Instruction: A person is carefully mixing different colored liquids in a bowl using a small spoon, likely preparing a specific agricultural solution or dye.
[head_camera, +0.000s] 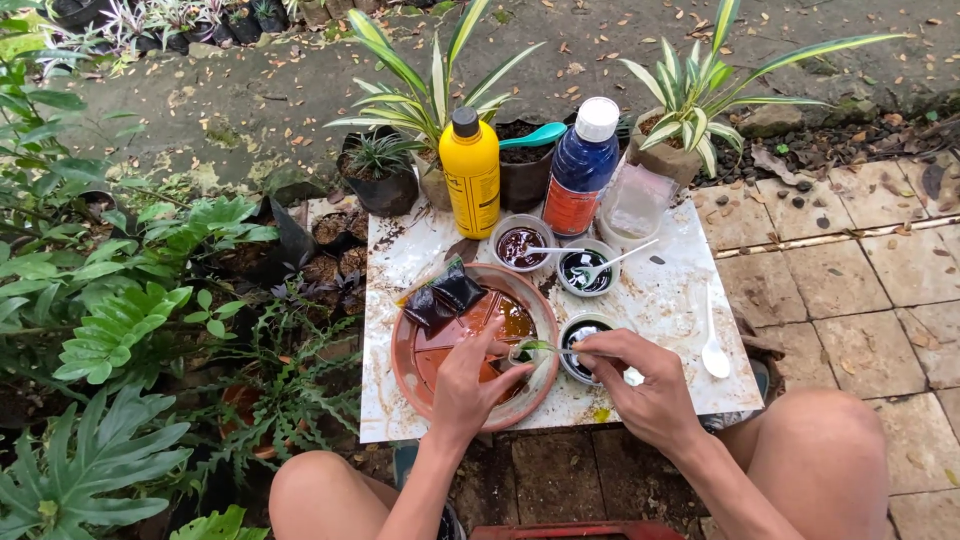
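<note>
item: small clear cup (527, 352), lower centre of frame, held tilted over a terracotta saucer (420, 375) of brown liquid; left hand (470, 385) curled around it; right hand (640, 380) pinched shut on a spoon (560, 349) reaching into the cup; white tile slab (670, 300) beneath; yellow bottle (470, 170) and blue bottle (583, 165) at upper centre

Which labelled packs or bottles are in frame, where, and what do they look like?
Yellow bottle: back left of the white board, tall, black cap, printed label.
Blue bottle: right of it, dark blue, white cap, orange-red label.
Dark sachets: on the terracotta dish's rim, small, black, glossy.
</note>
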